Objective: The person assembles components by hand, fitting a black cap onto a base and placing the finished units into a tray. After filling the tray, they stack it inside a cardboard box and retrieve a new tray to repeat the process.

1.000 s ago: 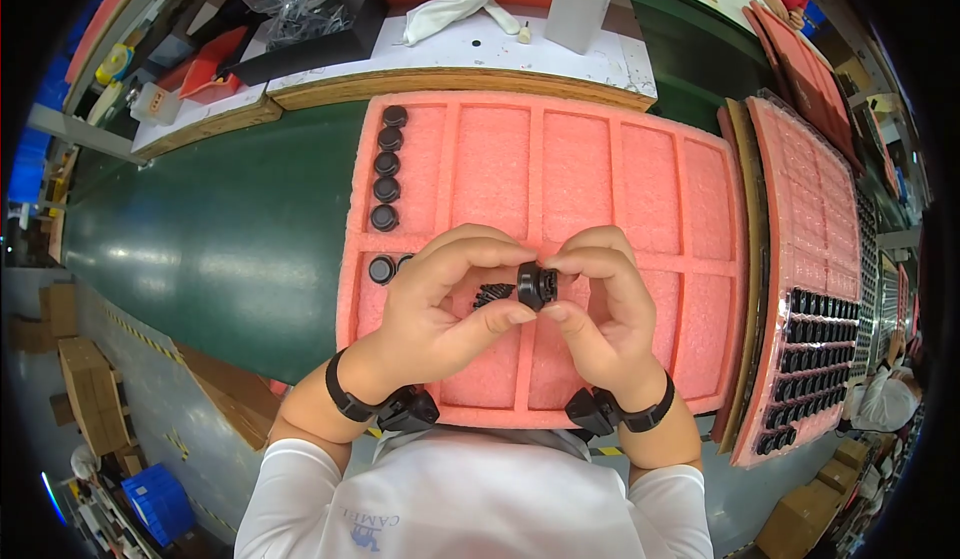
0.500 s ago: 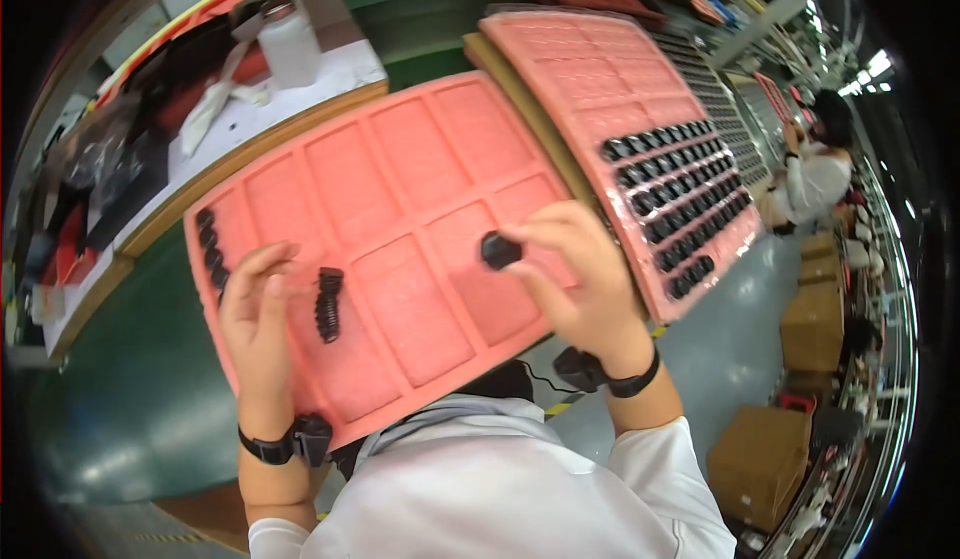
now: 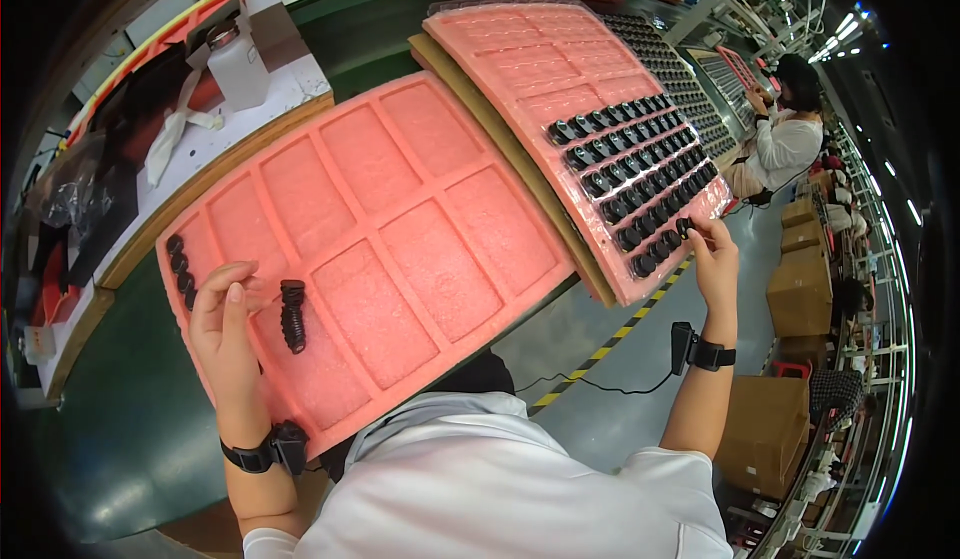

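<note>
My right hand (image 3: pixel 716 259) is at the lower right edge of a clear plastic tray (image 3: pixel 640 277) on pink foam. Its thumb and fingertips pinch a small round black part (image 3: pixel 685 227) at the end of a row. Several rows of like black parts (image 3: pixel 630 164) fill the tray's near half. My left hand (image 3: pixel 222 329) hovers over the left end of a pink divided tray (image 3: pixel 370 299), fingers loosely bent and apart, with nothing visible in them. Beside it lies a short stack of ribbed black pieces (image 3: pixel 292 316). More black pieces (image 3: pixel 181 271) line that tray's left edge, partly hidden by the hand.
A white-topped bench (image 3: pixel 215 154) at the far left carries a white bottle (image 3: pixel 238 69). Beyond the clear tray lie further trays of black parts (image 3: pixel 655 54). At the right, a person in white (image 3: pixel 785 144) works, and cardboard boxes (image 3: pixel 765 429) stand on the floor.
My right hand has moved right with the black part, from above the divided tray to the filled rows of the clear tray. My left hand has stayed near the ribbed stack.
</note>
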The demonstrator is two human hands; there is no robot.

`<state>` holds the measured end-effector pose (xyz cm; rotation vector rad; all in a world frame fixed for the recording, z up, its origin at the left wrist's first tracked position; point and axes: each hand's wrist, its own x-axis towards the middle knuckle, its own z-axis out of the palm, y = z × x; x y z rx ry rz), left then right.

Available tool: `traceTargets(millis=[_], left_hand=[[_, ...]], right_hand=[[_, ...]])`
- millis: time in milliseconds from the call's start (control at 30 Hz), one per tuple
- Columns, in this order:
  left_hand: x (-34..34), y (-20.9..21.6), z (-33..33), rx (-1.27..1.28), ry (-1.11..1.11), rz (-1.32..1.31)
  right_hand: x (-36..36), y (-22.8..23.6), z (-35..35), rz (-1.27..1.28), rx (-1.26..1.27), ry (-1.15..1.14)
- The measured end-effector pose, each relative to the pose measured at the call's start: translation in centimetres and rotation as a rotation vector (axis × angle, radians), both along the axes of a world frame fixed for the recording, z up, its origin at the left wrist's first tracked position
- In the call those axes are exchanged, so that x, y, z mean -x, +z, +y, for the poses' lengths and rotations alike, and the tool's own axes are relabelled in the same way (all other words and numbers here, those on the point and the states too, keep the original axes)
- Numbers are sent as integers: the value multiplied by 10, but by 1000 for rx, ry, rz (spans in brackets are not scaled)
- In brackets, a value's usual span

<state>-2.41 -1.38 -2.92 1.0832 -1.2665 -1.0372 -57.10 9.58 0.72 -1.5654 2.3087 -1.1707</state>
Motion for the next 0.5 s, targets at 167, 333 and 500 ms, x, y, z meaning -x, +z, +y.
traceTargets(millis=[167, 333, 500], left_hand=[[-1, 3, 1, -14, 39, -22], [2, 7, 4, 27, 43, -149], [6, 10, 2, 39, -1, -241]], right_hand=[[-8, 5, -5, 206, -76, 41], [-42, 16, -13, 631, 78, 86], [-162, 36, -49, 121, 108, 426]])
